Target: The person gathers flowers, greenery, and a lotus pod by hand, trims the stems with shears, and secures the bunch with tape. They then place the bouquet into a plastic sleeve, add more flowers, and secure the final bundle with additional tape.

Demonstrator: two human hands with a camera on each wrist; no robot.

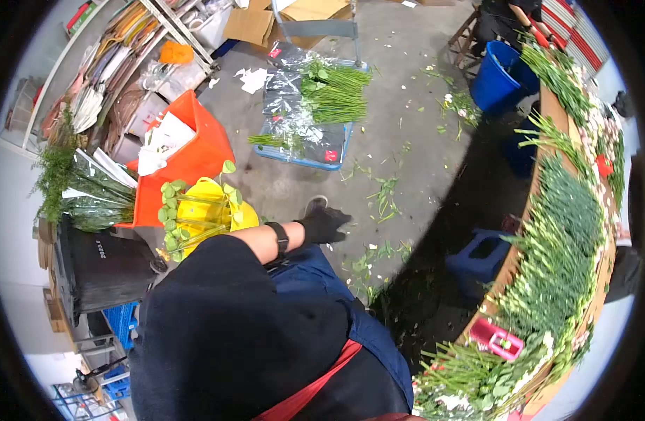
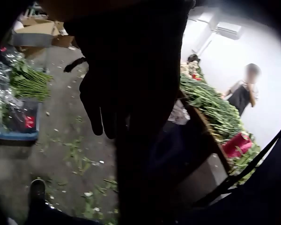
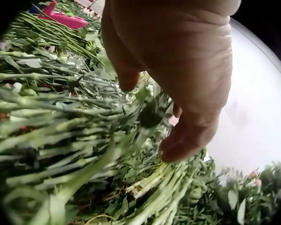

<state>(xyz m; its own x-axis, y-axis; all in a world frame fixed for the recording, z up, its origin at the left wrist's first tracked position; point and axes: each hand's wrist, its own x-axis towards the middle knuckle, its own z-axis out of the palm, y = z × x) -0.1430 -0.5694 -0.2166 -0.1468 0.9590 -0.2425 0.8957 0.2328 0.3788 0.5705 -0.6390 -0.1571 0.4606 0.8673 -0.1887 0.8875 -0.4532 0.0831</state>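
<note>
My left hand, in a dark glove, hangs over the floor beside my leg, holding nothing. In the left wrist view that hand is a dark silhouette with fingers pointing down. My bare right hand shows only in the right wrist view, reaching down among cut flower stems. Its thumb and fingers are spread apart, fingertips right at a bundle of pale green stems. A thick leafy stem runs up toward the gap between thumb and fingers. Many green stems cover the long curved table to my right.
A pink holder sits among the stems. Yellow and orange buckets stand at left. A blue-edged cart carries stem bundles. Another person works by a blue bucket. A stool is under the table; leaf scraps litter the floor.
</note>
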